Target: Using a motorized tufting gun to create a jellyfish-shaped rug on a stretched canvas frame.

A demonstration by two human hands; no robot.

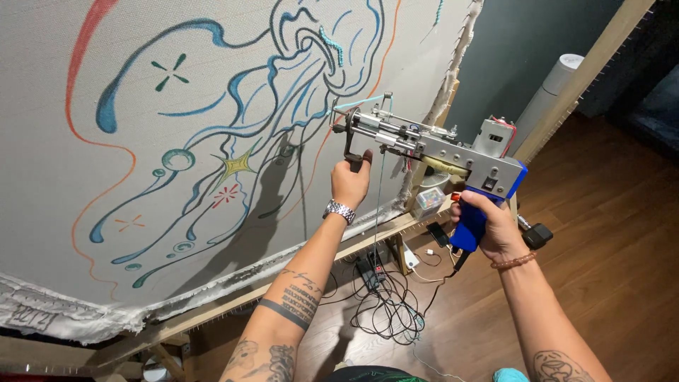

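Tufting gun (431,152) at stretched cloth (85,141), left hand (351,180) clamped on front handle, right hand (488,226) on blue grip; risk: needle skidding off drawn lines if tilted, teal yarn (378,205) snagging near floor cables (385,304).

The stretched cloth (212,212) is pale grey, drawn with a blue and teal jellyfish, orange-red curving lines, a yellow star and green sparkle. The tufting gun (453,159) is silver with a blue handle. The floor (608,233) is brown wood.
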